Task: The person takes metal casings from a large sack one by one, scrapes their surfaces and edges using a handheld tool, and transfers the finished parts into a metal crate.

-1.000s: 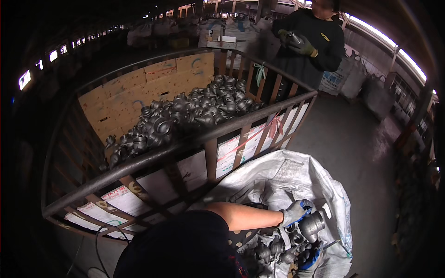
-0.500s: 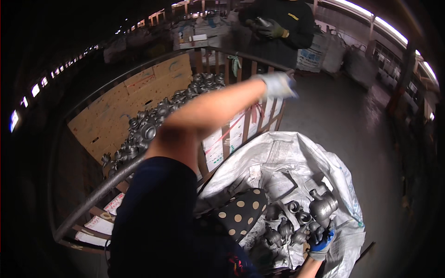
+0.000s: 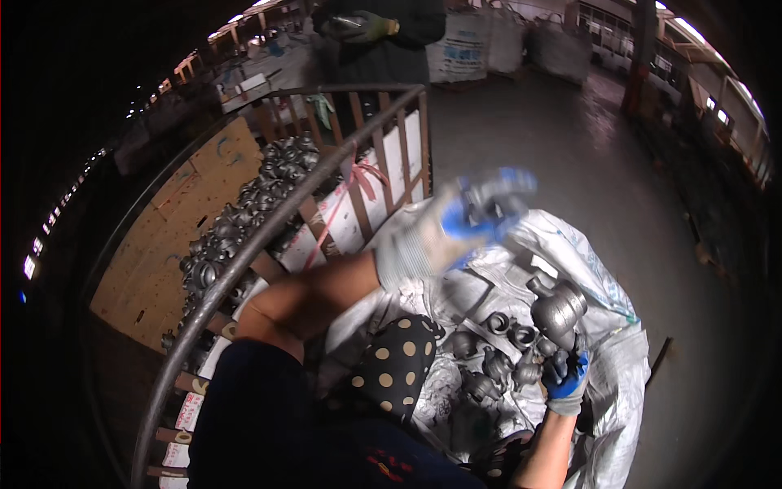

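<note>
My right hand (image 3: 568, 376), in a grey and blue glove, is closed around the lower end of a large grey metal casting (image 3: 559, 312). The bulbous casting with a short neck stands tilted above the fingers, inside a white woven bulk bag (image 3: 615, 367). Several smaller grey castings (image 3: 491, 364) lie in the bag just left of that hand. Stretched out over the far rim of the bag is my left hand (image 3: 476, 220), in a similar glove. Motion smears its fingers; something dark shows against the blue palm, and I cannot make out whether it is a held part.
A brown metal-barred crate (image 3: 358, 143), lined with boards, stands at the left, with many grey castings (image 3: 236, 216) heaped in it. Its rail runs beside my left arm. Beyond it a person (image 3: 383, 49) in dark clothes and gloves stands. White bulk bags (image 3: 460, 45) line the back.
My left hand has come down and nearer, from beside the crate's far corner to over the bag. My right hand keeps its hold on the casting. The whole view has turned rightward.
</note>
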Action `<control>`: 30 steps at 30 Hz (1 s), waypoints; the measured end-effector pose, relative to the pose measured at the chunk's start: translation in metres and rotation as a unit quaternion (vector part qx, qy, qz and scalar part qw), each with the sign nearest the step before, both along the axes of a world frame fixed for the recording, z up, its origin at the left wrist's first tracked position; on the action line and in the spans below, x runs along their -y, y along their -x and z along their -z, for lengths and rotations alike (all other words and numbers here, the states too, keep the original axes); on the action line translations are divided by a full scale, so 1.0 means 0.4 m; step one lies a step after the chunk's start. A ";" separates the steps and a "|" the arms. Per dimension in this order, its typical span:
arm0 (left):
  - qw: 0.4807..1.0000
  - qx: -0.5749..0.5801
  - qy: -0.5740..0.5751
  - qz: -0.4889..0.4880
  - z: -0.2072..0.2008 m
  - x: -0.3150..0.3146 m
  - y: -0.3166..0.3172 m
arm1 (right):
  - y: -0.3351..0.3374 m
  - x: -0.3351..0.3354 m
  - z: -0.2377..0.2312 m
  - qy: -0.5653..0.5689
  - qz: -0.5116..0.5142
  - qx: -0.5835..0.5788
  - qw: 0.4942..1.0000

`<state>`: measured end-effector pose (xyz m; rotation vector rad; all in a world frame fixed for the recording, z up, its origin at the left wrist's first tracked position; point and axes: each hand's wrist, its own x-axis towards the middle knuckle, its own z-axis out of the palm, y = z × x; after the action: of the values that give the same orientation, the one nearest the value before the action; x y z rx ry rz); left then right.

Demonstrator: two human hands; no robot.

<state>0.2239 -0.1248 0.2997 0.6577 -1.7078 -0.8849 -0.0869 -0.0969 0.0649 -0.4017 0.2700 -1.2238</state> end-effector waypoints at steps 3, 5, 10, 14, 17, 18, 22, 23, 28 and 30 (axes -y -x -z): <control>0.825 -0.334 -0.356 0.284 0.268 0.062 0.101 | 0.005 0.002 0.005 -0.010 0.014 0.013 1.000; 0.998 0.038 0.031 0.031 0.395 0.089 0.150 | 0.000 -0.005 -0.018 -0.028 0.067 -0.052 0.996; 0.854 -0.313 -0.377 0.178 0.442 0.124 0.265 | -0.011 0.013 0.001 -0.069 0.133 -0.115 0.982; 0.837 -0.339 -0.414 0.114 0.469 0.153 0.286 | -0.059 0.035 -0.098 -0.053 0.199 -0.338 0.919; 0.776 -0.403 -0.458 0.159 0.526 0.191 0.306 | -0.077 0.048 -0.089 -0.035 0.246 -0.362 0.898; 0.774 -0.403 -0.462 0.157 0.528 0.183 0.307 | -0.083 0.045 -0.084 -0.036 0.258 -0.337 0.905; 0.799 -0.432 -0.400 0.122 0.547 0.178 0.299 | -0.086 0.039 -0.072 0.066 0.234 -0.487 0.839; 0.730 -0.472 -0.489 0.077 0.564 0.189 0.291 | -0.085 0.037 -0.079 0.070 0.229 -0.486 0.840; 0.698 -0.477 -0.517 0.135 0.619 0.201 0.251 | -0.096 0.041 -0.114 0.168 0.220 -0.616 0.737; 0.696 -0.472 -0.523 0.141 0.633 0.212 0.245 | -0.099 0.052 -0.137 0.119 0.240 -0.664 0.698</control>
<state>0.1261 -0.2095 0.0467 0.4609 -0.2259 -2.0126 -0.0473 -0.1176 0.1197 -1.5107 1.5592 -1.2611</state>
